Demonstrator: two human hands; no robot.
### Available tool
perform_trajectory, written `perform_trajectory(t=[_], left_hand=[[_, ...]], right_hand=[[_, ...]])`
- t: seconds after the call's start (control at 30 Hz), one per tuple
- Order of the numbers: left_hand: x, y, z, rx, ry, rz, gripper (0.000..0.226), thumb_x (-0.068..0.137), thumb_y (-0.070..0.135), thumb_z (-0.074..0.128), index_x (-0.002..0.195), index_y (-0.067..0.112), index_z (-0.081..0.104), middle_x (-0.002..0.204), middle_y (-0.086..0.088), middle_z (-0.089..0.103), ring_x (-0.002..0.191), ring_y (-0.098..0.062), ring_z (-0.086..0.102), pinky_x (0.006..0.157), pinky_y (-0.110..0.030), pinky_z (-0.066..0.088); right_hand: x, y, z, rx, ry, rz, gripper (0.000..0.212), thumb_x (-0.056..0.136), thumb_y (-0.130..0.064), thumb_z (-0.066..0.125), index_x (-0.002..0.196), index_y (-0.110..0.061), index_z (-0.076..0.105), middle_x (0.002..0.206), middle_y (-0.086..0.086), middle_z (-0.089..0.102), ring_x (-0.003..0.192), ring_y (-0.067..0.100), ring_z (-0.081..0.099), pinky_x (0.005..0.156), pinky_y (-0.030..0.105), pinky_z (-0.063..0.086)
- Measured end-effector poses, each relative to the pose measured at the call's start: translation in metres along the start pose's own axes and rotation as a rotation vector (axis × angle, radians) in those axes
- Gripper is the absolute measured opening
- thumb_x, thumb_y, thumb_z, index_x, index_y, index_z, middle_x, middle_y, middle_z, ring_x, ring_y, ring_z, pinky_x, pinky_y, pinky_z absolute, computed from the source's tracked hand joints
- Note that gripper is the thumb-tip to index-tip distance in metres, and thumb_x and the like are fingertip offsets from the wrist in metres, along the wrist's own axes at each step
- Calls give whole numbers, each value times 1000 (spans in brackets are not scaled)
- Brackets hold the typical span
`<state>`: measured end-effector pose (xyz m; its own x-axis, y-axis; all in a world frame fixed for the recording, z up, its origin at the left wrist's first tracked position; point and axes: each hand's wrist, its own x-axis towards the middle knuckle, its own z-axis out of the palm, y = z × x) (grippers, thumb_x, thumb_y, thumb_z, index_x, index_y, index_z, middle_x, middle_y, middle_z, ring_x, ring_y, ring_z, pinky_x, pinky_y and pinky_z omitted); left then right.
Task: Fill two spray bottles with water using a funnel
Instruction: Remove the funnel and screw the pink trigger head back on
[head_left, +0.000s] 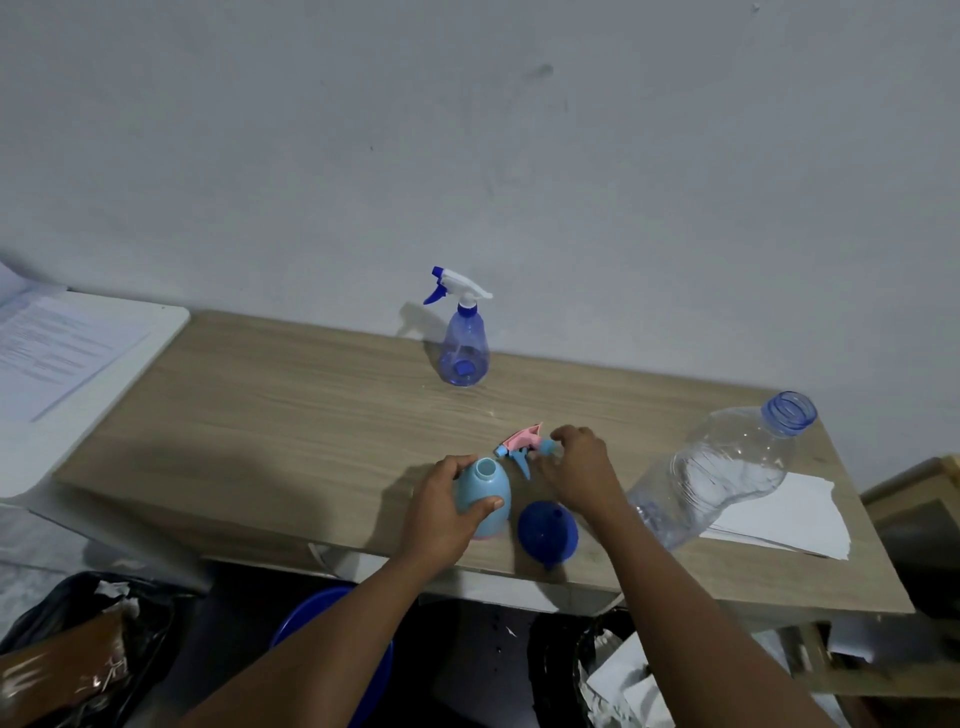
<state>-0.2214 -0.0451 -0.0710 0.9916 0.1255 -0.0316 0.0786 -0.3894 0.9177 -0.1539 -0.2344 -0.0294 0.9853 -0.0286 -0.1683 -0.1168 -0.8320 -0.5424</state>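
Note:
A light blue spray bottle (491, 493) stands near the table's front edge with its neck open, and my left hand (447, 506) is wrapped around its body. Its pink and blue trigger head (522, 447) lies on the table just behind it, with the fingers of my right hand (579, 467) on the head's right end. A dark blue funnel (548, 530) lies on its side at the front edge, under my right wrist. A clear blue spray bottle (464, 343) with a white and blue trigger stands by the wall. A large clear water bottle (722, 467), uncapped, stands at the right.
The wooden table (285, 405) runs along a white wall. White paper sheets (779, 519) lie beside the water bottle. A white surface with printed papers (62, 353) adjoins at the left. Below the front edge are a blue basin (322, 623) and dark bags (93, 634).

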Motion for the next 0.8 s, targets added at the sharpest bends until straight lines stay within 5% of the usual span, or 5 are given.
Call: perform_trajectory(t=[0.2,0.4,0.6,0.73,0.8], left_hand=[[1,-3,3,-13,9,-20,52,70,29,87,114,31,59,111,20,61,105,10,54,87,-29,53],[1,-5,4,-23,11,-33,54,68,35,85,115,29,60,113,17,63,106,4,57,89,-37,55],[0,-4,4,-34,6,-46,57,62,48,79,113,32,60,112,12,64,105,-5,59,90,-42,53],[-1,1,2,-29,-4,-60,59,61,50,78,114,32,60,113,12,65,106,-7,60,93,-42,53],[-2,3,1,-17,-7,-68,54,65,40,82,113,31,61,110,11,65,104,-9,61,92,-42,53]], right_hand=[[53,0,24,-330,-205,78,36,95,-28,52,129,-17,55,130,10,55,125,33,44,101,45,40],[68,0,35,-406,-189,65,38,93,-23,56,130,-14,53,132,12,51,125,33,47,102,46,39],[51,-45,-14,125,201,-126,23,90,-25,65,112,-18,66,106,6,65,96,28,63,87,41,49],[7,-81,-59,463,359,-238,20,83,-19,77,100,-11,68,86,-4,69,73,7,63,65,9,45],[-14,-92,-72,562,385,-253,21,82,-20,80,99,-12,69,86,-6,71,74,1,64,65,5,44]])
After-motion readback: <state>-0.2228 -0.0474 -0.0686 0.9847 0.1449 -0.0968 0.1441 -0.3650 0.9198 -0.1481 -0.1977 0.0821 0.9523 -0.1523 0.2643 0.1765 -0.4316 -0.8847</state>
